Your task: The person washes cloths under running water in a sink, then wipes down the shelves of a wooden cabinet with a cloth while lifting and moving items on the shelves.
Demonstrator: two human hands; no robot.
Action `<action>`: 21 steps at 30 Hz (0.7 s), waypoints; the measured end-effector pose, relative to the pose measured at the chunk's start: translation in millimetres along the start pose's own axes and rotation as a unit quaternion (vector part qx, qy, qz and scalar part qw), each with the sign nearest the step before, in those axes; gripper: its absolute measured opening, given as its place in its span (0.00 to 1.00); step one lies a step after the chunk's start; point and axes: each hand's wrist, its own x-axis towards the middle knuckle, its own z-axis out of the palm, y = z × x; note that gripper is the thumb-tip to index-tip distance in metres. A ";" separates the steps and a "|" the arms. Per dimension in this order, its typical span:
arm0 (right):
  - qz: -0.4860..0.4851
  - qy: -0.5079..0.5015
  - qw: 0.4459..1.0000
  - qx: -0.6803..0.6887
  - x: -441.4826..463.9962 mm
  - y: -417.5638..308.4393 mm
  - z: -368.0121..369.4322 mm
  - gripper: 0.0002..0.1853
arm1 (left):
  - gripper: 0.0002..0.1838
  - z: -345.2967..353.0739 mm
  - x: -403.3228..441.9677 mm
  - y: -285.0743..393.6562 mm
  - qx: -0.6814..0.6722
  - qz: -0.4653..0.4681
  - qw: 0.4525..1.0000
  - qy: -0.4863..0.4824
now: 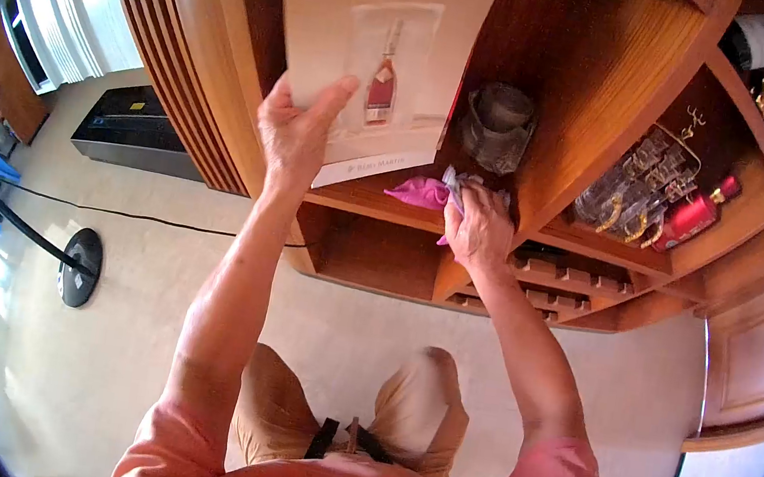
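My left hand (304, 132) grips the left edge of a spiral-bound calendar (413, 79) with a bottle pictured on its page, thumb across the front. The calendar stands tilted in a wooden shelf compartment. To its right, my right hand (481, 223) is closed on a pink and grey cloth (422, 191), pressing it on the front of the shelf board. Just behind that hand sits a dark carved pot (500, 129), deeper in the same compartment.
The wooden cabinet (602, 103) holds glasses on a rack (640, 181), a red bottle (694, 217) and a dark wine bottle (760, 42) on the right. A black box (140, 134), a round stand base (81, 266) and a cable (153, 218) are on the floor at left.
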 end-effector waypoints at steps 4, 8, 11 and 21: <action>0.028 -0.057 0.998 -0.030 -0.3 -1.6 0.4 0.18 | 0.16 8.7 29.1 -42.9 -0.002 -0.033 0.998 -0.056; 0.007 -0.033 0.999 -0.021 -0.8 1.8 2.3 0.21 | 0.21 8.6 50.8 -78.4 0.045 -0.100 0.992 -0.060; 0.018 -0.054 0.998 -0.020 0.9 1.1 1.8 0.20 | 0.26 1.6 58.8 -86.5 0.040 -0.103 0.989 -0.100; 0.000 -0.020 1.000 -0.006 5.2 -2.5 -2.3 0.17 | 0.29 -12.1 22.1 -122.1 -0.013 -0.137 0.987 -0.078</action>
